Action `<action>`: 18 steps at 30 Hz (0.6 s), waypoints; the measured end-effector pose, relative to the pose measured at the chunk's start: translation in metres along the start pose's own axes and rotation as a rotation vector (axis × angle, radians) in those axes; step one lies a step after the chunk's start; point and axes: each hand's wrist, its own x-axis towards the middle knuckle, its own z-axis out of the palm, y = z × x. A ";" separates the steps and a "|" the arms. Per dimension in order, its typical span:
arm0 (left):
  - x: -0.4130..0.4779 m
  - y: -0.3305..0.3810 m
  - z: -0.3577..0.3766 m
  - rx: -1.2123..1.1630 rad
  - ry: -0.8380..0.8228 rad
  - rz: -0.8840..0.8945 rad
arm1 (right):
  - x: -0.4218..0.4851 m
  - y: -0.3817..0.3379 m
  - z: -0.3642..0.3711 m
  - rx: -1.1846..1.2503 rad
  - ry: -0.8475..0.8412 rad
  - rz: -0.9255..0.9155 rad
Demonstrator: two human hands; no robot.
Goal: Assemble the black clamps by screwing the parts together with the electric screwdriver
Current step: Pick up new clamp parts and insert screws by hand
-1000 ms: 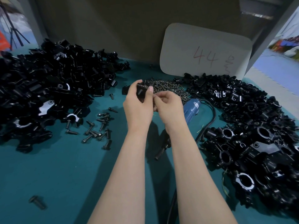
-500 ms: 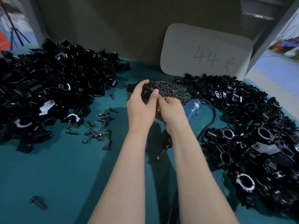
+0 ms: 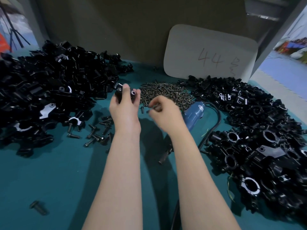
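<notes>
Gripping, left hand [image 3: 123, 107]: clamp part [image 3: 118, 93] is held by curled fingers.
Right hand [image 3: 164, 110]: fingers curled beside screw pile [image 3: 166, 92] near bench's back edge (pinch cannot be told, blurred).
Risk: a pick may be dropped if loosely pinched.

White card [image 3: 211, 52] marked 44, teal tabletop [image 3: 49, 180], black tripod [image 3: 15, 35]

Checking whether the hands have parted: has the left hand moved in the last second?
Yes. The left hand, gripping a black clamp part, has shifted left, away from the blue screwdriver and off the screw pile's left edge.
</notes>
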 end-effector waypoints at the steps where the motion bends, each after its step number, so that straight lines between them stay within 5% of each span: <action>1: -0.002 0.005 0.004 -0.026 -0.027 0.011 | -0.001 -0.003 0.006 0.023 -0.090 0.021; 6: -0.006 0.024 0.012 -0.040 -0.131 0.121 | 0.003 -0.020 0.027 0.216 -0.366 0.075; 11: -0.003 0.019 0.004 -0.070 -0.138 -0.035 | 0.031 -0.015 0.036 -0.226 0.028 0.106; 18: 0.003 0.003 0.000 -0.104 -0.113 -0.178 | 0.045 -0.005 0.056 -0.381 -0.030 0.157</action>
